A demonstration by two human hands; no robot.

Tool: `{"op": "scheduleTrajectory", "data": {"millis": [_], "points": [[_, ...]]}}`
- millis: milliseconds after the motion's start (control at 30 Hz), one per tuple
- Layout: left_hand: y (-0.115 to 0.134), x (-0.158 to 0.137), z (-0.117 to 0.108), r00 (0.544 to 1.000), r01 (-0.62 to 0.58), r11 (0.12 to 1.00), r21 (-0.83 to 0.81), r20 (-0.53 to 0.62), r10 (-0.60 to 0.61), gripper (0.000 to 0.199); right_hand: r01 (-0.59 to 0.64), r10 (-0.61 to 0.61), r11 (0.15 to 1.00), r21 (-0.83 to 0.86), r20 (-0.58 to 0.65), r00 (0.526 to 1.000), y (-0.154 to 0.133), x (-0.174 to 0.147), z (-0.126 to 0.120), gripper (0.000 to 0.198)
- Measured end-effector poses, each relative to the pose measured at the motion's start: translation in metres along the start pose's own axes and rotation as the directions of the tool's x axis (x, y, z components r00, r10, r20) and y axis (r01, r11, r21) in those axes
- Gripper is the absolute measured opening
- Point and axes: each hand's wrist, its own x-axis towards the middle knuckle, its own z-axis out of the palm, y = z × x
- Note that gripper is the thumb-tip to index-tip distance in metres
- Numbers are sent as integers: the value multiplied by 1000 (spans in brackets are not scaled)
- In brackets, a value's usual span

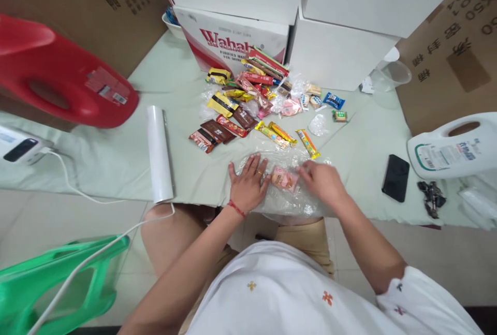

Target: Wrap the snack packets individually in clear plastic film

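At a counter (pixel 182 117) draped in pale green cloth, you press your left hand (pixel 248 184) palm down, fingers spread, on a sheet of clear plastic film (pixel 295 203), a red cord (pixel 236 208) around the wrist. On the film between your 2 hands lies a pink packet (pixel 284 178), its left edge just beside your left thumb. Your right hand (pixel 322 182) bends over the film just right of the packet, thumb and fingertips drawn together; whether they pinch the film, blur makes it impossible to tell. Beyond your fingers lie 3 yellow sticks (pixel 308 143) in wrappers, backed by a heap of packaged snacks (pixel 243 116) in brown, red and yellow that reaches a white-and-red carton (pixel 209 45). To the right of the heap sit a blue packet (pixel 334 100), a small green packet (pixel 340 116) and a wad of clear plastic (pixel 318 125). A white roll (pixel 160 154) lies at your left, near a red jug (pixel 66 76); at your right, a black phone (pixel 395 178) rests beside a white bottle (pixel 458 146).
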Motion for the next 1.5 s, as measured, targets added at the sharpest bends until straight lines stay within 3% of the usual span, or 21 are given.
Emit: {"op": "scheduleTrajectory", "data": {"millis": [100,200,233,300,400,567,700,800,900,1000,1100,1233,1300,1400,1500], "points": [[-1,-1,2,1000,-17,1000,-5,-15,17,52,63,-82,990,-127,-152,985,4,74,-32,37],[-3,-2,2,999,-31,999,-9,-29,30,52,351,-375,920,-174,-125,919,0,159,-40,46],[-3,-2,2,999,-32,999,-10,-33,32,52,392,-414,900,-190,-96,905,-2,182,-38,52],[-4,-2,2,999,-32,999,-16,-39,32,52,399,-421,893,-208,-73,904,-7,213,-32,60],[-4,-2,2,999,-32,999,-28,-44,30,52,318,-344,921,-227,-84,935,-8,224,-25,53],[-4,-1,3,999,-28,999,-39,-40,26,52,229,-244,946,-229,-37,969,21,192,-17,54],[-4,-2,3,999,-28,999,-35,-45,27,52,172,-190,965,-197,-79,979,47,163,-15,47],[-3,-2,4,998,-27,999,-27,-54,26,52,87,-108,986,-144,-143,984,55,141,-25,39],[-3,-2,4,998,-28,999,-20,-60,27,52,49,-44,999,11,-290,956,48,102,-40,39],[-3,-2,5,998,-28,1000,-14,-60,27,52,197,-123,965,171,-368,922,26,44,-40,35],[-2,-3,6,998,-22,1000,-8,-53,21,52,358,-245,903,238,-399,883,-5,-7,-7,29],[-1,1,5,999,-12,1000,-11,-31,12,52,323,-243,930,176,-365,899,-32,-30,53,31],[-2,2,1,1000,10,999,-34,-27,-11,52,302,-233,941,155,-352,906,-34,-29,66,40],[-10,-7,-12,994,3,996,-91,-112,-13,52,358,-271,919,164,-398,877,-23,-37,63,51],[-31,-32,-24,967,-184,979,-91,-198,163,49,471,-370,863,181,-410,834,0,-65,60,54]]}}
